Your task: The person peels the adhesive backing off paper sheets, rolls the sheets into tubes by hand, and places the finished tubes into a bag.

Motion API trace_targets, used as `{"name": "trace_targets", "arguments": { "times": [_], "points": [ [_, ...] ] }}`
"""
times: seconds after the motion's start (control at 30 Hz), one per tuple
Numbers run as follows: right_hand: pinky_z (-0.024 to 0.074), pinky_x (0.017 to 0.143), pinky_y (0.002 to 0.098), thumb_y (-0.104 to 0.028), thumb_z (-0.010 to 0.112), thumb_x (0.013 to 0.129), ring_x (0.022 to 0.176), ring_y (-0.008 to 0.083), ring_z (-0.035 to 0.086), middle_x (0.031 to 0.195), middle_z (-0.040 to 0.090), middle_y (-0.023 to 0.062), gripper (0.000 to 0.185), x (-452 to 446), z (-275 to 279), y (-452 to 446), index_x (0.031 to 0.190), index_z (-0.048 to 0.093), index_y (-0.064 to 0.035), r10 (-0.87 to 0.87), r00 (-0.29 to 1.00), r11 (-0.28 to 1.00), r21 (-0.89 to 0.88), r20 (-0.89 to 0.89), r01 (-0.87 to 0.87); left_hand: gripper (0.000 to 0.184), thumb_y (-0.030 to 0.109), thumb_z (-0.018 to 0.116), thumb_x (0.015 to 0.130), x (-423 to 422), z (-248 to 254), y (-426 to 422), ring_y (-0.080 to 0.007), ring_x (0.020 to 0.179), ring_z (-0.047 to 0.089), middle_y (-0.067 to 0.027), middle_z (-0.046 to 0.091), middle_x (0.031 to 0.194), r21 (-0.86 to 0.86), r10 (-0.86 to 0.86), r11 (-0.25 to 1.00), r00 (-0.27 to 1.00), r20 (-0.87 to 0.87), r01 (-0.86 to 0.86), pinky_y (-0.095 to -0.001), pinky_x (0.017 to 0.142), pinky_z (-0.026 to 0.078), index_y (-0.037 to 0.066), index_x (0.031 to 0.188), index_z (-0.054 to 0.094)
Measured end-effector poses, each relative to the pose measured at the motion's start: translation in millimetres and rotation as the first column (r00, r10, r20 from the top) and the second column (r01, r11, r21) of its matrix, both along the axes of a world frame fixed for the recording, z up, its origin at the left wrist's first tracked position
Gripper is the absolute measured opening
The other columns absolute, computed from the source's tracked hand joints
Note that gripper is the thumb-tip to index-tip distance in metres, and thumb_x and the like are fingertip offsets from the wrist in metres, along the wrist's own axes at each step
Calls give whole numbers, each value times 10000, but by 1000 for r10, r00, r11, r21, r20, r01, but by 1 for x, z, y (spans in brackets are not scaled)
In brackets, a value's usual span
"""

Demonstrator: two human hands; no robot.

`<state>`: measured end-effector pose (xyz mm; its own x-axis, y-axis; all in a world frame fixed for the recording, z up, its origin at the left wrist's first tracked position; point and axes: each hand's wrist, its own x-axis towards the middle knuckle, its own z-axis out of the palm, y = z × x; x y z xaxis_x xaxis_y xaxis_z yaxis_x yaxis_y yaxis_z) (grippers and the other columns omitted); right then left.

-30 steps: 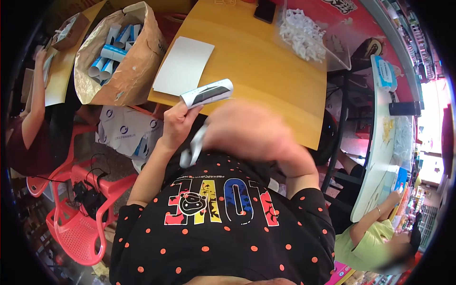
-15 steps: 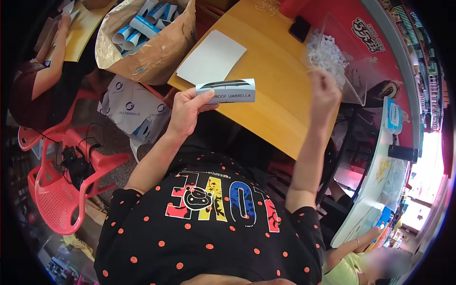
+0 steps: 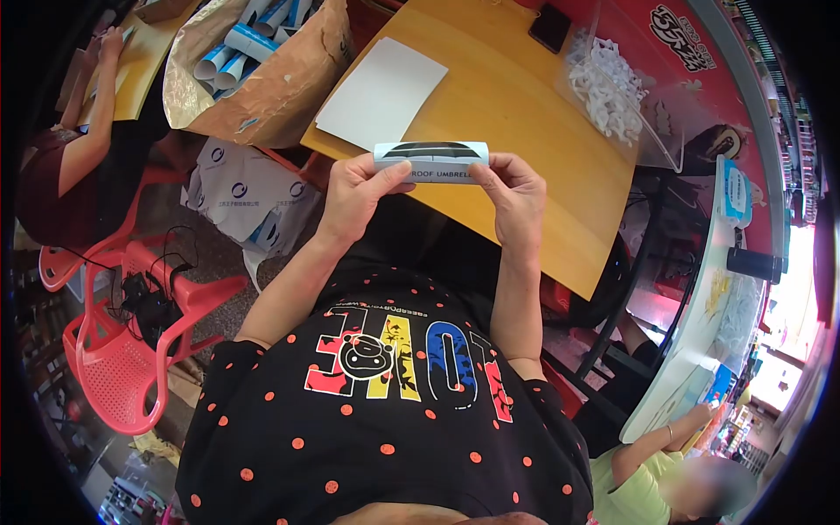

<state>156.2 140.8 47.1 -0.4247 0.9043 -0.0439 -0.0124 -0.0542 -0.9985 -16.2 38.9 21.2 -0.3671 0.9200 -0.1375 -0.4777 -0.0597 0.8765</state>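
Note:
A rolled paper tube printed with an umbrella picture and lettering lies level between my two hands, over the table's near edge. My left hand grips its left end, thumb on the front. At the right end my right hand pinches it between thumb and fingers. A stack of white sheets rests on the wooden table just beyond my left hand. Farther right, a clear bin holds many small white pieces.
A brown paper bag full of similar tubes stands at the upper left. A phone lies at the table's far edge. Red chairs are at the left. One person sits at the left, another at the lower right.
My right hand has moved from the bin of white pieces back to the tube and taken its right end. Earlier it was blurred near a white strip. My left hand still holds the tube.

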Motion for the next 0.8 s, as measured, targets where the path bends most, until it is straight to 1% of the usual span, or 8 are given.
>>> {"name": "trace_targets", "arguments": {
  "times": [0.07,0.13,0.27,0.37,0.43,0.53,0.57,0.8],
  "points": [
    [437,671,172,-22,684,807,710,61,552,776,616,15,96,1,-3,-1,868,636,34,9,999,1000,-18,-40,-9,188,106,619,871,-1,0,-3,-112,786,629,-74,670,887,32,-37,999,993,-113,41,-249,729,540,-39,982,664],
    [388,593,158,-37,690,805,638,42,506,736,609,11,79,0,-8,-3,824,642,23,-48,995,999,-23,-83,47,189,110,622,871,0,-1,-3,-106,779,626,-71,671,876,33,-36,999,992,-119,41,-243,726,536,-40,977,666],
    [364,547,184,-87,665,816,590,20,459,705,602,-17,89,4,-17,-1,803,644,-1,-47,997,995,-93,-63,41,189,115,626,869,0,-5,-3,-93,760,620,-66,672,852,10,-29,999,983,-183,32,-227,713,525,-44,960,670],
    [301,468,180,-83,653,821,519,10,386,713,591,-22,91,4,-11,-4,871,634,-10,-16,994,961,-277,-110,-15,189,115,630,865,1,-1,-3,-84,744,615,-62,672,834,6,-5,1000,977,-211,7,-220,699,519,-47,952,671],
    [262,418,174,-72,649,817,483,4,350,737,589,-21,141,2,-2,-11,941,615,-15,12,979,882,-460,-203,-106,187,117,633,862,0,-3,-3,-77,730,607,-53,671,818,-7,-20,1000,974,-226,19,-214,682,510,-45,943,674],
    [246,393,176,-62,658,804,461,6,345,742,589,-17,179,-1,-15,-20,969,607,-14,84,960,869,-451,-267,-202,184,122,639,854,5,-8,-4,-62,701,589,-33,665,784,-32,-53,998,965,-256,46,-200,650,487,-41,929,678],
    [263,408,169,-47,673,786,479,5,369,756,601,-9,192,-3,-19,-23,966,610,-18,47,980,885,-448,-193,-130,183,124,642,850,7,-10,-5,-55,686,578,-23,661,767,-40,-63,998,961,-271,54,-194,634,474,-39,924,679],
    [303,450,159,-25,689,769,532,8,439,760,623,0,177,-12,-34,-36,935,627,-29,-94,968,924,-382,-234,-3,158,89,683,808,16,-11,-7,-34,682,566,-2,664,771,-92,-44,996,899,-436,5,-185,601,460,-18,924,687]
  ]
}}
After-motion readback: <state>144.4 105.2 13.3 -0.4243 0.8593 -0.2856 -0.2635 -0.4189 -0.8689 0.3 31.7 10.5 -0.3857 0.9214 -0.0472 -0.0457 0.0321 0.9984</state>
